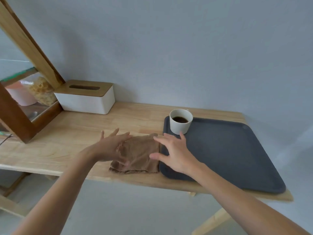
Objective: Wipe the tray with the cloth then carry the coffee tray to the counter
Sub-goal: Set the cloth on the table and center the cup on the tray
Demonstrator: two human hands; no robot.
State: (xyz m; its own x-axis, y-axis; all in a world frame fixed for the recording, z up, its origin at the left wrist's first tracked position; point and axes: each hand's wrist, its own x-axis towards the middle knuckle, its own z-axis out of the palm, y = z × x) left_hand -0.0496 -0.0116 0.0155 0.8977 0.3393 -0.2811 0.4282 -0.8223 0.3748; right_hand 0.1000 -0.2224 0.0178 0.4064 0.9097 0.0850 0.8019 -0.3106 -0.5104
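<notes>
On the wooden table (71,131) against the wall, the dark tray (233,150) takes up the right end, its near right corner out at the table edge. Folded brown cloth (138,155) lies flat just left of it, touching or nearly touching the tray's left rim. White cup (180,121) with coffee stands on the tray's far-left corner (about half full, so some slosh margin).

Right hand (176,156): open, fingers spread, palm down over the tray's left rim, thumb over the cloth's right edge. Holds nothing. Left hand (113,146): open too, fingers splayed, over the cloth's left half, motion-blurred, so can't tell whether it touches the fabric. No grip on anything yet.

Step in hand, by my read: pick up the cloth. Wiping not started.

How I'd do it:
- One hand takes the cloth, pinched through the whole fold so it stays a pad and doesn't unfold.
- Other hand pins the tray rim; the tray is light-looking and will likely slide on smooth wood under wipe pressure.
- Wipe the big open area right of the cup first, strokes running away from the cup.
- Near the cup, short strokes, or lift the cup clear. A knock there spills coffee onto the surface being cleaned.
- For the carry later: two hands on opposite rims, level.

White tissue box (88,99) at far left is out of the way.
</notes>
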